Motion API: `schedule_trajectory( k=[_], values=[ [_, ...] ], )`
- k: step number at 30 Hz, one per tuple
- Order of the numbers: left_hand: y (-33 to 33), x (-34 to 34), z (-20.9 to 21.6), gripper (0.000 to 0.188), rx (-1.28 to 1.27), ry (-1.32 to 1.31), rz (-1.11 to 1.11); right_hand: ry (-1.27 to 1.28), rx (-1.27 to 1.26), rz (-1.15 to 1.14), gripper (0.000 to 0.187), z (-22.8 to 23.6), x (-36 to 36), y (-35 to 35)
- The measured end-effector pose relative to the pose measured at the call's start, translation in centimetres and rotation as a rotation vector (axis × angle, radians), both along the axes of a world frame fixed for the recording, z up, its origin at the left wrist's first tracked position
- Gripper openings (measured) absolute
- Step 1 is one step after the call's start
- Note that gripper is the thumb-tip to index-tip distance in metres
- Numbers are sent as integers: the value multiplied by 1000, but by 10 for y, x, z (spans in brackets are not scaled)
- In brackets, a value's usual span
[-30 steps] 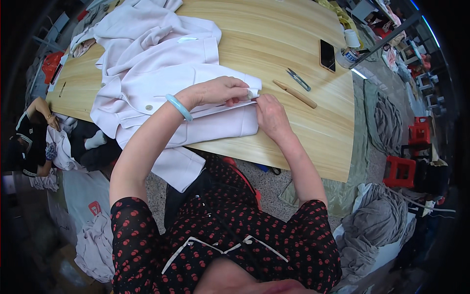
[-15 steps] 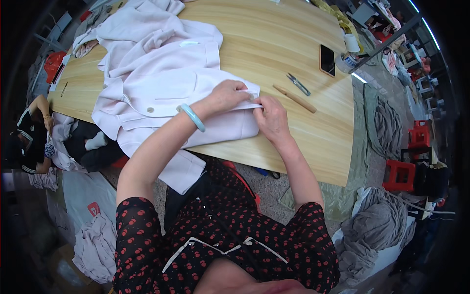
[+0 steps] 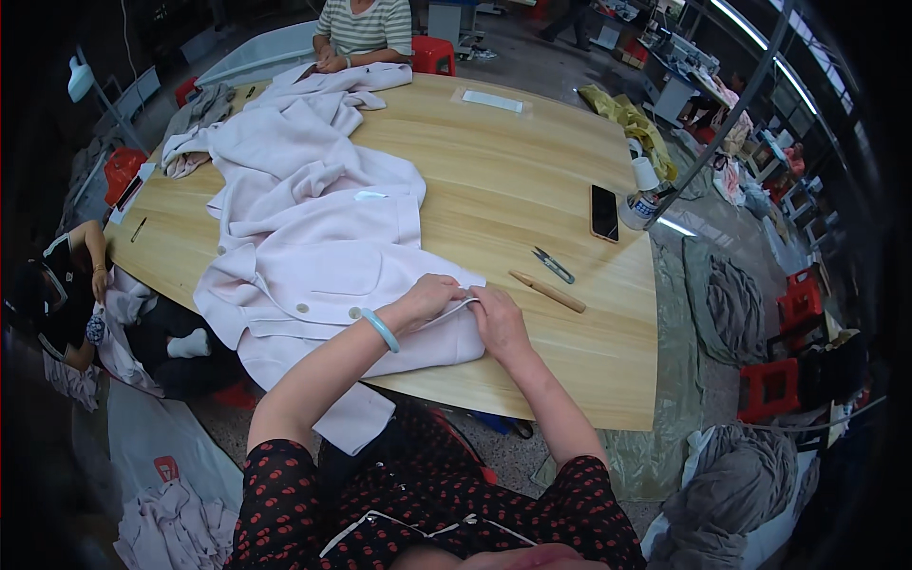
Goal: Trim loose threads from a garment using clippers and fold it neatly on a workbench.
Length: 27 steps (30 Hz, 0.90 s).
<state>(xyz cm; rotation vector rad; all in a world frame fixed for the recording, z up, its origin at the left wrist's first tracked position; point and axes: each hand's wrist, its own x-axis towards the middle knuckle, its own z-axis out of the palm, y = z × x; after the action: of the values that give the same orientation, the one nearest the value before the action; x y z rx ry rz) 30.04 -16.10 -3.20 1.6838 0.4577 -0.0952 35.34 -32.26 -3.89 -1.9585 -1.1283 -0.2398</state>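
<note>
View raised, left hand [image 3: 429,299], right hand [image 3: 502,325], fingers pinching one pale coat [image 3: 344,274] (one bangle [image 3: 384,333]).

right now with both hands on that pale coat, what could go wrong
Part of the pale coat hangs over the table's near edge, so its weight might drag it down.

The left hand and right hand grip its edge close together; uneven pulling could pucker the cloth.

The snips lie near the right hand, so a careless sweep could knock them.
</note>
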Motion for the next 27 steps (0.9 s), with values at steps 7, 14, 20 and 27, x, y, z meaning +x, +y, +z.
schedule_trajectory(
  k=[7, 14, 20, 27],
  values=[
    [0, -6, -9, 35, 847, -201, -211, 14, -168, 50, 21, 0, 0, 0],
    [-6, -16, 16, 44, 702, -51, -331, 97, -183, 91, 19, 1, 4, -6],
    [-5, -21, -2, 42, 745, -194, -283, 126, -171, 98, 22, -8, 3, -8],
    [-20, -25, -10, 32, 824, -223, -157, 144, -167, 68, 21, -16, -1, -4]
  ],
)
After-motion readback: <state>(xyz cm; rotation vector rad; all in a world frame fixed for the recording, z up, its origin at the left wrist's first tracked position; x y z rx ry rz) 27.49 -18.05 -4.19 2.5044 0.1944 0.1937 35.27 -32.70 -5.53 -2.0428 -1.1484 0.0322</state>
